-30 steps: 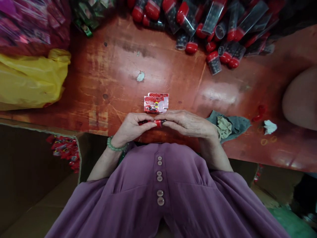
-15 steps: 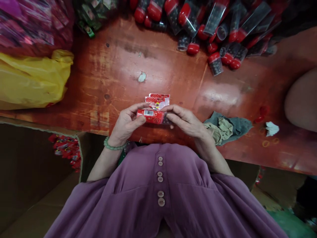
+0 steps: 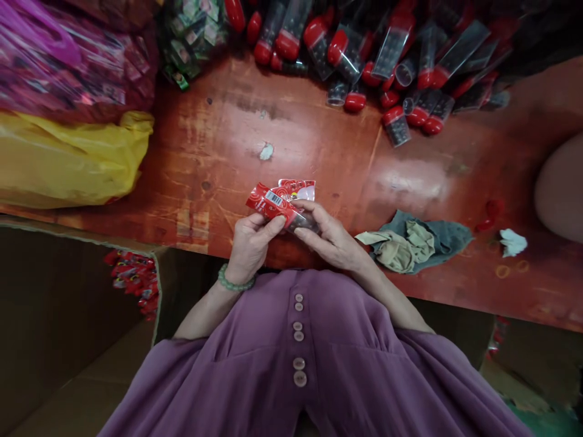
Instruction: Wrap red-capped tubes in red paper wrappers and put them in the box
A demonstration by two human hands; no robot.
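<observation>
Both hands are together near the front edge of the table, on one item. My left hand (image 3: 255, 240), with a green bead bracelet at its wrist, grips a red printed packet (image 3: 266, 200) with a white barcode label, thumb on top. My right hand (image 3: 331, 233) has its thumb and fingers around a clear tube (image 3: 303, 221) that shows dark, round contents. The tube's left end meets the packet; how far it sits inside is hard to make out. Just behind lie more red printed packets (image 3: 307, 189), flat on the table and overlapping, partly covered by the held item.
Several red-capped clear tubes (image 3: 350, 54) are heaped at the back. A yellow bag (image 3: 68, 161) and pink bag (image 3: 100, 73) stand at left, beside green packets (image 3: 195, 30). A crumpled cloth (image 3: 419, 243) lies right. Below left is a cardboard box (image 3: 157, 291) holding red packets.
The packet and tube have tilted, the packet end now pointing up and left. My left hand has moved right and down, its thumb now closer to the tube. The whole view has shifted slightly.
</observation>
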